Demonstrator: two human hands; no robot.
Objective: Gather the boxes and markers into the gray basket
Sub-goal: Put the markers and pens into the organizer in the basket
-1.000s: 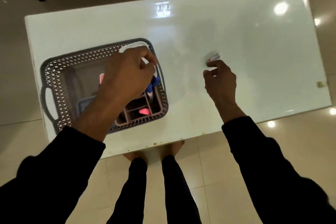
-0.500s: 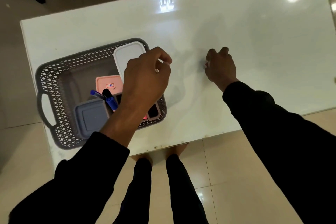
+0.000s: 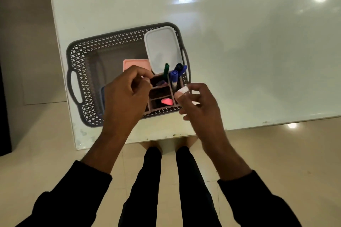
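The gray basket point(image 3: 81, 55) sits on the left part of the white table point(image 3: 249, 51). Inside it lie a white lidded box point(image 3: 162, 48), a pink box point(image 3: 135, 63) and a pink divided organizer point(image 3: 160, 96) with a green marker point(image 3: 166, 70) and blue markers point(image 3: 175, 75) standing in it. A blue-gray box is mostly hidden under my left hand. My left hand point(image 3: 127, 94) hovers over the basket's middle, fingers curled, nothing visible in it. My right hand point(image 3: 199, 103) is at the basket's near right corner, pinching a small white item point(image 3: 183, 90) between thumb and fingers.
The table's near edge point(image 3: 166, 137) runs just in front of my legs and bare feet. Tiled floor surrounds the table. Ceiling lights reflect on the glossy tabletop at the far right.
My right hand has picked the small white item off the table's middle and carried it left to the basket. My left hand has shifted back over the basket.
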